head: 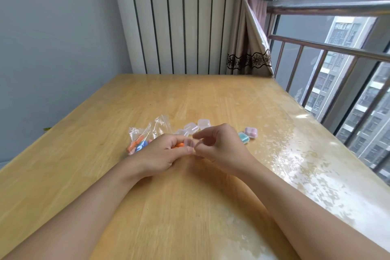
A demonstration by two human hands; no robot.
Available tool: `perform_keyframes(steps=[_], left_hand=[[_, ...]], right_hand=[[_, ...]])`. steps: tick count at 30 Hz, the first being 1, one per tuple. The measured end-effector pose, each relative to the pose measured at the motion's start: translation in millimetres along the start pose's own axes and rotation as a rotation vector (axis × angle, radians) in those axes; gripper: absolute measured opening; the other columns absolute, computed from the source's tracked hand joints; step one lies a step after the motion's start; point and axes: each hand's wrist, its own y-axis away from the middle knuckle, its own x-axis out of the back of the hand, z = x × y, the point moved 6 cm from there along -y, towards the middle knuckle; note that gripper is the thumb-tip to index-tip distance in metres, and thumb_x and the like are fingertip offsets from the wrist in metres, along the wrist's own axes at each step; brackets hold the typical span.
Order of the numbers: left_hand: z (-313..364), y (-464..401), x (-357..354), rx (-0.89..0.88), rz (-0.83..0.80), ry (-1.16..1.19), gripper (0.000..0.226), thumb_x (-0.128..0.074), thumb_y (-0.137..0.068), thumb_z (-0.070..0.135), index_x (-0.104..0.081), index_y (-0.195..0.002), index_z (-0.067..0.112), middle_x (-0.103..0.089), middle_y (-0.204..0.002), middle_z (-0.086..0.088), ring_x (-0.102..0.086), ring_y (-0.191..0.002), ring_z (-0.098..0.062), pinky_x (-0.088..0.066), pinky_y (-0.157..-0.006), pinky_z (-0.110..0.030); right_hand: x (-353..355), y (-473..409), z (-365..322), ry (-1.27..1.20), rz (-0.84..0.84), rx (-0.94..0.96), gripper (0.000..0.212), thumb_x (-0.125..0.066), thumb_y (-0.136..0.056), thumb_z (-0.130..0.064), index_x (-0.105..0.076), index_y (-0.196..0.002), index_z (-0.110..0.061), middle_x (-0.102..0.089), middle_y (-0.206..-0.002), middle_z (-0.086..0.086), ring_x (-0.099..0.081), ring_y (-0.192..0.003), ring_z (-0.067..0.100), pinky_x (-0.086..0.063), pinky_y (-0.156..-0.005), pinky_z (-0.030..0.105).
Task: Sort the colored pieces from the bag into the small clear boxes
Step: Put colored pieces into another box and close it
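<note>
A clear plastic bag with orange, blue and pink pieces lies on the wooden table, left of my hands. My left hand grips a small clear box with orange pieces inside it. My right hand pinches the same box from the right with curled fingers. Three empty clear boxes sit just behind my hands. To the right stand a box with teal pieces and a box with pink pieces.
The table runs up to a ribbed white wall panel at the back. A curtain and a window with a metal railing line the right side. The table's right part is glossy with glare.
</note>
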Motion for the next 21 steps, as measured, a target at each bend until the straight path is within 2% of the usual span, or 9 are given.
perform_keyframes(steps=[3, 5, 7, 10, 12, 14, 17, 19, 21], left_hand=[[-2, 0, 3, 0.053, 0.017, 0.091, 0.023, -0.055, -0.102, 0.023, -0.071, -0.118, 0.016, -0.045, -0.064, 0.009, -0.040, -0.056, -0.009, -0.037, -0.056, -0.019], [-5, 0, 5, 0.085, 0.045, 0.161, 0.023, -0.055, -0.102, 0.021, -0.073, -0.116, 0.016, -0.051, -0.069, 0.010, -0.045, -0.058, -0.008, -0.040, -0.059, -0.019], [-5, -1, 5, 0.087, 0.061, 0.181, 0.024, -0.055, -0.103, 0.021, -0.073, -0.114, 0.008, -0.053, -0.071, 0.008, -0.044, -0.057, -0.007, -0.040, -0.057, -0.018], [-4, 0, 4, 0.091, 0.097, 0.184, 0.032, -0.061, -0.100, 0.025, -0.070, -0.111, -0.003, -0.048, -0.078, -0.006, -0.040, -0.058, -0.011, -0.035, -0.055, -0.022], [-2, 1, 3, 0.104, 0.123, 0.171, 0.022, -0.066, -0.096, 0.028, -0.076, -0.098, 0.008, -0.045, -0.076, -0.007, -0.038, -0.059, -0.016, -0.034, -0.054, -0.024], [-2, 1, 7, 0.121, 0.163, 0.169, 0.021, -0.064, -0.097, 0.027, -0.078, -0.094, 0.012, -0.048, -0.076, -0.007, -0.040, -0.060, -0.018, -0.036, -0.054, -0.023], [-1, 1, 15, 0.127, 0.219, 0.251, 0.031, -0.046, -0.100, 0.006, -0.077, -0.104, 0.009, -0.059, -0.080, -0.002, -0.049, -0.058, -0.009, -0.042, -0.052, -0.020], [3, 5, 17, 0.101, 0.222, 0.274, 0.035, -0.042, -0.101, -0.001, -0.074, -0.112, 0.009, -0.064, -0.087, -0.002, -0.052, -0.059, -0.006, -0.045, -0.055, -0.018], [7, 8, 17, 0.054, 0.204, 0.283, 0.033, -0.044, -0.103, 0.000, -0.070, -0.120, 0.012, -0.071, -0.095, -0.003, -0.054, -0.062, -0.004, -0.048, -0.061, -0.017]], right_hand=[[13, -6, 7, -0.185, 0.049, -0.100, 0.021, -0.065, -0.088, -0.007, -0.074, -0.106, -0.002, -0.078, -0.084, 0.014, -0.078, -0.076, 0.025, -0.064, -0.081, 0.048], [22, -7, 11, -0.302, 0.100, -0.155, 0.024, -0.056, -0.091, 0.004, -0.073, -0.108, 0.002, -0.076, -0.086, 0.017, -0.076, -0.073, 0.024, -0.065, -0.077, 0.037], [28, -7, 12, -0.334, 0.115, -0.173, 0.028, -0.051, -0.092, 0.005, -0.074, -0.107, -0.001, -0.075, -0.083, 0.016, -0.071, -0.068, 0.023, -0.063, -0.069, 0.031], [31, -6, 9, -0.223, 0.111, -0.127, 0.031, -0.049, -0.091, 0.004, -0.075, -0.105, -0.006, -0.075, -0.083, 0.016, -0.066, -0.061, 0.014, -0.057, -0.060, 0.028], [36, -6, 5, -0.022, 0.144, -0.068, 0.031, -0.050, -0.090, 0.002, -0.075, -0.104, -0.010, -0.075, -0.080, 0.013, -0.063, -0.054, 0.008, -0.056, -0.056, 0.026], [38, -7, 0, 0.164, 0.137, -0.006, 0.033, -0.052, -0.088, -0.002, -0.077, -0.105, -0.014, -0.074, -0.077, 0.007, -0.066, -0.061, 0.012, -0.058, -0.062, 0.032], [36, -5, -1, 0.247, 0.039, 0.014, 0.033, -0.053, -0.089, -0.006, -0.078, -0.107, -0.019, -0.074, -0.080, -0.001, -0.070, -0.074, 0.017, -0.059, -0.069, 0.036], [32, -4, 0, 0.256, -0.025, 0.007, 0.030, -0.056, -0.091, -0.006, -0.078, -0.107, -0.020, -0.071, -0.078, -0.007, -0.067, -0.071, 0.009, -0.056, -0.067, 0.027], [26, -3, 0, 0.269, -0.069, 0.024, 0.028, -0.059, -0.092, -0.006, -0.077, -0.108, -0.019, -0.066, -0.072, -0.014, -0.061, -0.065, 0.000, -0.046, -0.064, 0.012]])
